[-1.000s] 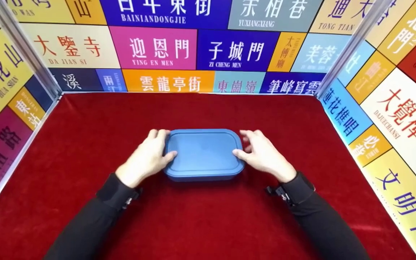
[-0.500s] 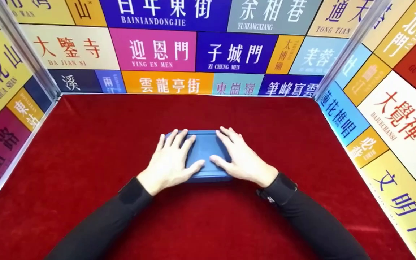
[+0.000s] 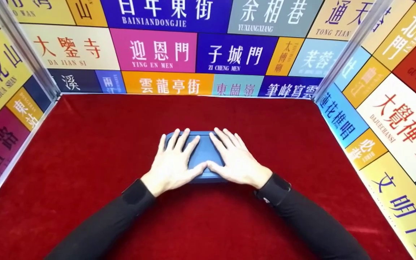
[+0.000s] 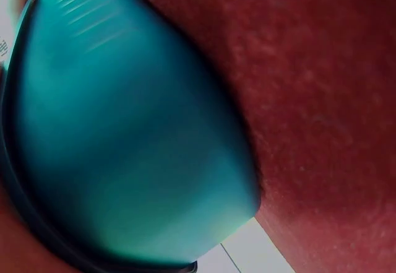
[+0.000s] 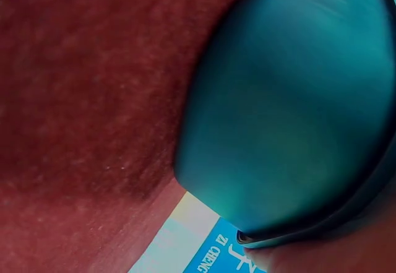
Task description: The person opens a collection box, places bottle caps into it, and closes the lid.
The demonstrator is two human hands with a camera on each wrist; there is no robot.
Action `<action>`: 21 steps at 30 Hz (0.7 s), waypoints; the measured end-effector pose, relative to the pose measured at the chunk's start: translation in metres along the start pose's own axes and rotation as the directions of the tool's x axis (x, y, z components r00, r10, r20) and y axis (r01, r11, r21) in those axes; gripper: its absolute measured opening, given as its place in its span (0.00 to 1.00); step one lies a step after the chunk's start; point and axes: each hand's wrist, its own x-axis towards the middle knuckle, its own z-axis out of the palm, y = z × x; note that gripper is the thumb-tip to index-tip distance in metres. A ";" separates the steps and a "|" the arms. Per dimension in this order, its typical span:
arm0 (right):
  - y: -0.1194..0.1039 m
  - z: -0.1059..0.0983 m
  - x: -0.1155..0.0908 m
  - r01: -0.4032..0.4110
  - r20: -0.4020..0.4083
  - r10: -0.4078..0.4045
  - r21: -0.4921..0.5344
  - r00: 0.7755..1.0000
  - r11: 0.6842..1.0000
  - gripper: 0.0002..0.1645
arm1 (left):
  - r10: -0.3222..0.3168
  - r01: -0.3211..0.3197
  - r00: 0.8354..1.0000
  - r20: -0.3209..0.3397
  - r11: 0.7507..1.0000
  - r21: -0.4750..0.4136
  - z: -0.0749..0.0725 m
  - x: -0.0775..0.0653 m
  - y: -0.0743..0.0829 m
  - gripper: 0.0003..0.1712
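Observation:
A blue lidded food container [image 3: 205,148] with rounded corners stands on the red cloth in the head view. My left hand [image 3: 173,162] lies over its left half, fingers straight and spread toward the far edge. My right hand [image 3: 235,159] covers the right half in the same way. The two thumbs meet near the middle of the lid's near side. Both wrist views look at the container's side wall: the left wrist view shows the wall [image 4: 136,124] below a dark lid rim, and the right wrist view the opposite wall [image 5: 284,112]. Most of the lid is hidden under the hands.
Red velvet cloth [image 3: 208,220] covers the table around the container. A back panel [image 3: 154,50] of coloured street-name tiles rises behind, with side panels [image 3: 403,119] left and right. Metal posts [image 3: 349,50] stand at the corners.
Both hands have moved from the container's left and right sides inward onto its lid, fingers spreading flat. The thumbs have since drawn together. The container stays in about the same place.

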 end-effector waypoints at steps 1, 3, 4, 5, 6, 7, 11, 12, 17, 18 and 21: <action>0.000 0.000 0.000 -0.002 -0.001 0.002 -0.001 1.000 1.000 0.58 | 0.001 -0.001 1.000 0.002 1.000 0.003 0.000 0.001 0.000 0.56; 0.001 -0.001 -0.001 -0.008 -0.006 0.008 0.001 1.000 1.000 0.58 | 0.004 -0.004 1.000 0.009 1.000 0.003 -0.001 0.002 0.001 0.55; 0.002 -0.001 -0.001 -0.010 -0.010 0.010 0.002 1.000 1.000 0.58 | 0.005 -0.005 1.000 0.012 1.000 0.000 -0.001 0.003 0.002 0.55; 0.003 -0.001 -0.001 -0.014 -0.015 0.014 0.004 1.000 1.000 0.58 | 0.007 -0.007 1.000 0.014 1.000 -0.003 -0.001 0.004 0.003 0.55; 0.004 0.000 -0.001 -0.016 -0.021 0.016 0.005 1.000 1.000 0.58 | 0.008 -0.008 1.000 0.017 1.000 -0.007 -0.001 0.005 0.003 0.55; 0.004 0.000 -0.001 -0.019 -0.025 0.019 0.007 1.000 1.000 0.58 | 0.007 -0.007 1.000 0.019 1.000 -0.009 0.000 0.006 0.003 0.55; 0.006 0.003 0.002 -0.022 -0.021 0.022 0.006 1.000 1.000 0.57 | -0.001 0.001 1.000 0.020 1.000 -0.002 0.003 0.007 0.001 0.54; 0.007 0.003 0.002 -0.021 -0.021 0.021 0.006 1.000 1.000 0.57 | -0.003 0.003 1.000 0.020 1.000 -0.001 0.003 0.007 0.000 0.54; 0.009 0.004 0.005 -0.018 -0.003 0.018 0.016 1.000 1.000 0.57 | -0.007 0.007 1.000 0.025 1.000 -0.019 0.005 0.007 -0.005 0.54; 0.009 0.004 0.004 -0.018 0.001 0.018 0.028 1.000 0.999 0.58 | -0.007 0.007 1.000 0.027 1.000 -0.028 0.005 0.007 -0.005 0.54; 0.014 0.001 0.004 -0.020 0.015 0.019 0.084 1.000 0.996 0.60 | -0.005 0.007 1.000 0.028 0.998 -0.060 0.002 0.007 -0.008 0.55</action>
